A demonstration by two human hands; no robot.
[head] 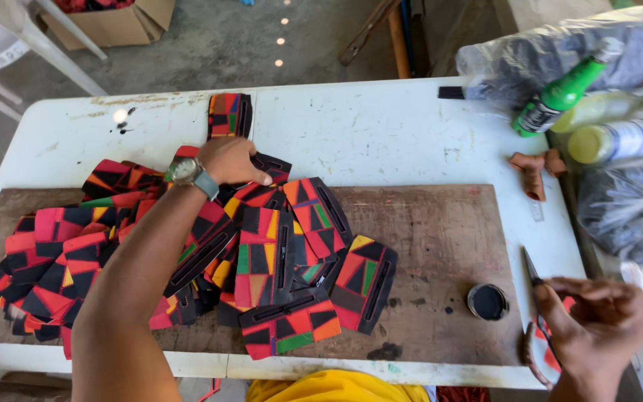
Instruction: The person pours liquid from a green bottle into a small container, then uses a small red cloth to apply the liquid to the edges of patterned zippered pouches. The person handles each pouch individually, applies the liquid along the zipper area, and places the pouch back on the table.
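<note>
The left hand point(228, 160) rests fingers-down, loosely curled and gripping nothing, on the far edge of the heap of patterned pieces point(262, 260), which spreads toward the body on the board point(440, 238). They are flat, slotted, red-orange-black strips. Well right, the right hand point(597, 324) pinches a thin dark tool point(533, 277) beside the black pot point(488, 301).

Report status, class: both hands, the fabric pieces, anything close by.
Left hand flat on colourful fabric pieces, gripping nothing. Right hand pinching a thin dark tool. Small black pot stands between them.
</note>
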